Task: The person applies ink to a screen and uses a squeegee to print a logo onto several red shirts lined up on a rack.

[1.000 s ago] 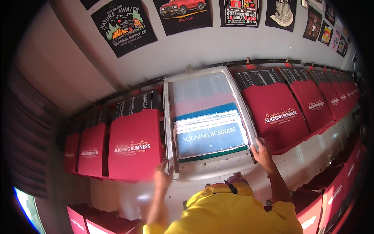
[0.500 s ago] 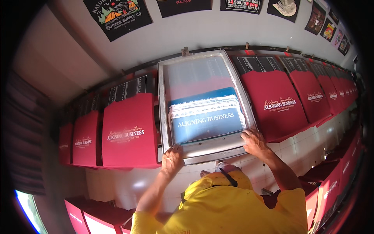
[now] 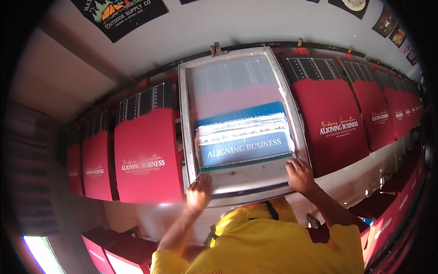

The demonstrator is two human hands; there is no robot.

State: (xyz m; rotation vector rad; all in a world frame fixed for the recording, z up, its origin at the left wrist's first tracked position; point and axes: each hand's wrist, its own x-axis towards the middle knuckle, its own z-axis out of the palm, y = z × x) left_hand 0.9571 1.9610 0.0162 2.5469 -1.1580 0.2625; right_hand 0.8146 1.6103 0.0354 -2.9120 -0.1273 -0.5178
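White capital lettering runs in one line across the blue panel (image 3: 246,158) of the framed screen (image 3: 248,182) in front of you, with streaked white ink (image 3: 242,126) just beyond it and a green strip along its near edge. The same style of white lettering, topped by a thin orange script line, marks the red cloths on both sides; the smallest lines are hard to read. You have one screen, set between three red cloths on your left, the nearest (image 3: 148,157) being the largest, and a longer row on your right, led by one big cloth (image 3: 333,125); the far ones shrink too much to count. Your left hand (image 3: 199,189) is closed over the near-left corner of the screen, and your right hand (image 3: 299,176) curls over its near-right corner, so each grip has hold of the frame. A narrow dark gap parts the frame from the nearest left cloth, while its right rail runs close beside the big right cloth. Its far end lies near a small bracket (image 3: 216,48), its near edge is close to your yellow shirt (image 3: 269,242), and pale floor (image 3: 337,182) shows below the right row.
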